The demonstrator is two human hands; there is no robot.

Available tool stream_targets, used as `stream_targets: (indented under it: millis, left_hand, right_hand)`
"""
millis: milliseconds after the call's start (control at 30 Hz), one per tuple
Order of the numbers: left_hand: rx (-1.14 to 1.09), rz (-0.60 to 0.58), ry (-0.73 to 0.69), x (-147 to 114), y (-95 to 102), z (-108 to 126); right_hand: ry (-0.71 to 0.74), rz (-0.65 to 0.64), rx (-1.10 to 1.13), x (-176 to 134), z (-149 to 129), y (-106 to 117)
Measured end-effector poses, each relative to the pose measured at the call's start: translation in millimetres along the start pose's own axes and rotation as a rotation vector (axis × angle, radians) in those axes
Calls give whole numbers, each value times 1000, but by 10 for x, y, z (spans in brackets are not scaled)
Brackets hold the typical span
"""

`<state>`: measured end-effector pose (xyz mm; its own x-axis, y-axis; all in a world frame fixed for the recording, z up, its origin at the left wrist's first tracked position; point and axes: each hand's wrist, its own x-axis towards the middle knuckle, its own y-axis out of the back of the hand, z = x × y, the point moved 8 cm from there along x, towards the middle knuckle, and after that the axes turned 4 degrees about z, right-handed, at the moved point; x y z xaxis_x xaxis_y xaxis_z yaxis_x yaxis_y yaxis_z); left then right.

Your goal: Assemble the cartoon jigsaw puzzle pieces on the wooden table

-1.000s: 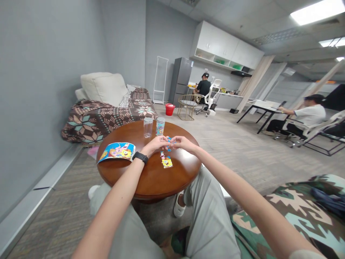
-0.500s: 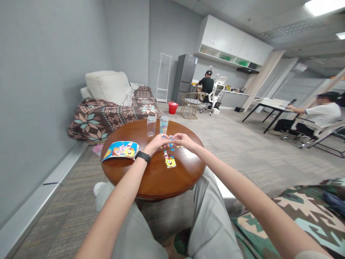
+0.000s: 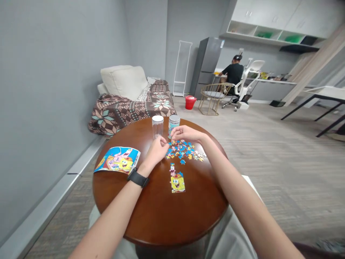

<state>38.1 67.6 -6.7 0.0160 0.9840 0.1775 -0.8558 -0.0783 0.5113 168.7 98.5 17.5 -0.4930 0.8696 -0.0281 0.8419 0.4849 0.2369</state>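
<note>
Loose jigsaw pieces [image 3: 184, 148], mostly blue and yellow, lie in a pile on the round brown table [image 3: 151, 212]. My left hand [image 3: 159, 148], with a black watch on its wrist, rests at the pile's left edge. Its fingers are curled together, and anything inside is hidden. Over the pile's far side hangs my right hand [image 3: 186, 133], thumb and fingertips pinched; what they hold, if anything, is too small to tell. Nearer me lies a joined section of puzzle [image 3: 178, 182] with a yellow cartoon face. A small joined strip with a pink figure [image 3: 172, 169] touches its upper left.
A clear jar [image 3: 157, 126] with a pale lid and a printed jar [image 3: 174, 124] stand behind my hands. The picture sheet [image 3: 118, 159] lies curled at the table's left. Beyond are a covered sofa [image 3: 132, 108], a red bucket [image 3: 190, 102] and a seated person [image 3: 234, 73].
My hands were close together over the pieces and have moved apart, the right one now farther back. The view has tilted down and turned left, and more of the pile shows.
</note>
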Motion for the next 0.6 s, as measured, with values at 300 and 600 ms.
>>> stream_targets:
  millis: [300,600]
  left_hand:
    - [778,-203,-206,-163,34,359]
    - [922,-109,-161,178,-8,207]
  right_hand:
    - [76,-6,-441,17,291,114]
    - [114,44,-570,0,353,126]
